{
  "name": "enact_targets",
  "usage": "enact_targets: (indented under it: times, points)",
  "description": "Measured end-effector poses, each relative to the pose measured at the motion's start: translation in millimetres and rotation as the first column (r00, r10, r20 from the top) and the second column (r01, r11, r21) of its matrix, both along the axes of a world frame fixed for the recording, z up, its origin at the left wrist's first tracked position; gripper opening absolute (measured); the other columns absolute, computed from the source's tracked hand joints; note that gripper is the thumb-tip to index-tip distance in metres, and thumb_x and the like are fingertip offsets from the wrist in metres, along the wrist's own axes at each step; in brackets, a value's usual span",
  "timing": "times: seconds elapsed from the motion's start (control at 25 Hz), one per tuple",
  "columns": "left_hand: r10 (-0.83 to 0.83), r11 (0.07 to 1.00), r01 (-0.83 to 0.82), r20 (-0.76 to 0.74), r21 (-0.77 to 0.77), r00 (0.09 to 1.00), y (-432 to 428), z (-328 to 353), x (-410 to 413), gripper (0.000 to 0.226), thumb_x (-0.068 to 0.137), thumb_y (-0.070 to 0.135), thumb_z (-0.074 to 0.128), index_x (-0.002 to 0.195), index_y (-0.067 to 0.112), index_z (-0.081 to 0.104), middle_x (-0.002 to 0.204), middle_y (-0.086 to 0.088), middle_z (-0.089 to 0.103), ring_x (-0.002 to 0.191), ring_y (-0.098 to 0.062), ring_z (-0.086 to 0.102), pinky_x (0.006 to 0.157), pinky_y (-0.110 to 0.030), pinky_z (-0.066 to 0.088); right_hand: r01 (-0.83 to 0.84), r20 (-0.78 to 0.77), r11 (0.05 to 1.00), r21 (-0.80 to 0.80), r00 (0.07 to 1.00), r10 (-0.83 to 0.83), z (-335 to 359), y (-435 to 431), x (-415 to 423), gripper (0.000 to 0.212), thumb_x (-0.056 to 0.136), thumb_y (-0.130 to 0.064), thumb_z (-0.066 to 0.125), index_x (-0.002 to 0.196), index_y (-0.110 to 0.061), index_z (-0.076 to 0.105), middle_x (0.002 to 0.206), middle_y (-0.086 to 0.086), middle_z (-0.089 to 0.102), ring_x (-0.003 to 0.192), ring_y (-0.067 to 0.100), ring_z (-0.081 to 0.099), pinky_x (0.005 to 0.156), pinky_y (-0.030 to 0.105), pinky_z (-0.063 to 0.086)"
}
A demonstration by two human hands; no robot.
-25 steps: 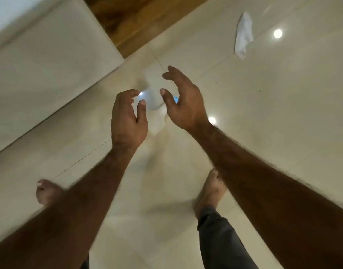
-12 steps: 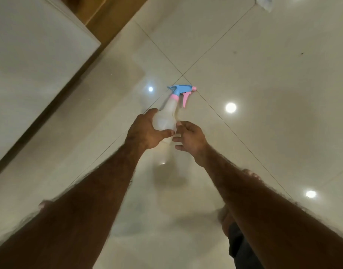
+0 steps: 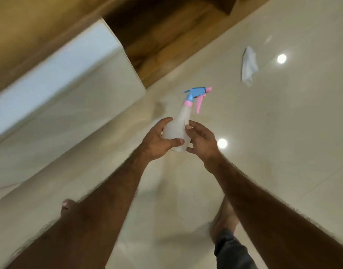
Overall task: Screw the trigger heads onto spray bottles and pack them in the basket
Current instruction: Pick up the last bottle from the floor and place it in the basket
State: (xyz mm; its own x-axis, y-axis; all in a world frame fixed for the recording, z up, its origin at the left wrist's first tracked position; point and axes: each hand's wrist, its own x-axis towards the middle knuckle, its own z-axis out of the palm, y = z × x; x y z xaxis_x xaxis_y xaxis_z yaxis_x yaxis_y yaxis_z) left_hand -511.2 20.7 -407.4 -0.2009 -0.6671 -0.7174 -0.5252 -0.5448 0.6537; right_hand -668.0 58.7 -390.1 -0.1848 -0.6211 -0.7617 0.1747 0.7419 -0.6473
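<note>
A translucent white spray bottle (image 3: 178, 127) is held in the air over the tiled floor, tilted with its top to the upper right. A blue and pink trigger head (image 3: 198, 95) sits on its neck. My left hand (image 3: 159, 140) wraps the bottle's lower body, thumb across the front. My right hand (image 3: 201, 139) touches the bottle's right side and base with its fingertips. No basket is in view.
A crumpled white cloth (image 3: 248, 66) lies on the glossy beige floor (image 3: 283, 133) at the upper right. A white slab or counter edge (image 3: 60, 84) and brown wooden panelling (image 3: 157, 45) stand at the upper left. My bare feet (image 3: 224, 220) are below.
A second ago both hands were open and apart with a blurred bottle between them. Now both hold the bottle, raised higher, and the view has swung toward the wooden panelling.
</note>
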Motion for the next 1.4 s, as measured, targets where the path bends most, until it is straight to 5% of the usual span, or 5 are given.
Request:
enact_targets:
  times: [0.24, 0.44, 0.68, 1.08, 1.4]
  points:
    - [0.024, 0.955, -0.053, -0.102, -0.291, 0.994, -58.3, 167.3, 13.5, 0.086, 0.074, 0.036, 0.091, 0.145, 0.037, 0.043, 0.120, 0.019, 0.057, 0.100, 0.003, 0.061, 0.068, -0.006, 0.051, -0.174, -0.314, 0.919, -0.355, 0.948, 0.058, 159.4, -59.5, 22.4, 0.052, 0.089, -0.029, 0.075, 0.138, -0.018, 0.061, 0.131, 0.001, 0.067, 0.116, 0.023, 0.067, 0.095, 0.038, 0.060]
    - [0.082, 0.873, -0.135, -0.131, -0.468, 0.988, -87.5, 293.2, 88.0, 0.092, 0.065, 0.043, 0.090, 0.145, 0.036, 0.046, 0.133, 0.012, 0.062, 0.113, -0.015, 0.065, 0.093, -0.034, 0.060, -0.369, -0.435, 0.761, -0.533, 0.891, 0.128, 275.3, -104.8, 83.5, 0.050, 0.082, -0.026, 0.083, 0.127, -0.032, 0.062, 0.121, -0.010, 0.063, 0.113, 0.009, 0.063, 0.075, 0.005, 0.053]
    - [0.265, 0.763, -0.254, -0.071, -0.595, 0.962, -90.1, 348.8, 240.0, 0.070, 0.067, 0.047, 0.083, 0.131, 0.038, 0.056, 0.120, 0.012, 0.069, 0.108, -0.019, 0.067, 0.089, -0.047, 0.059, -0.634, -0.536, 0.524, -0.569, 0.769, 0.348, 331.1, -151.7, 230.3, 0.042, 0.080, -0.023, 0.083, 0.118, -0.025, 0.066, 0.119, -0.009, 0.059, 0.113, 0.001, 0.058, 0.087, 0.044, 0.061]
    - [0.614, 0.622, -0.469, 0.018, -0.626, 0.789, 20.5, 342.5, 514.1, 0.070, 0.069, 0.029, 0.082, 0.134, 0.025, 0.056, 0.126, 0.002, 0.061, 0.121, -0.018, 0.057, 0.103, -0.043, 0.052, -0.836, -0.658, 0.137, -0.532, 0.509, 0.555, 318.9, -102.5, 529.7, 0.057, 0.078, -0.036, 0.080, 0.133, -0.032, 0.063, 0.122, -0.009, 0.052, 0.107, 0.006, 0.056, 0.083, 0.040, 0.061]
    - [0.783, 0.490, -0.552, 0.061, -0.674, 0.620, 134.1, 336.5, 632.5, 0.067, 0.077, 0.051, 0.077, 0.136, 0.041, 0.050, 0.122, 0.031, 0.057, 0.114, 0.012, 0.056, 0.093, -0.007, 0.044, -0.861, -0.696, -0.056, -0.505, 0.368, 0.617, 317.4, -16.6, 675.2, 0.049, 0.087, -0.036, 0.074, 0.134, -0.025, 0.064, 0.120, -0.005, 0.054, 0.107, 0.015, 0.061, 0.084, 0.041, 0.060]
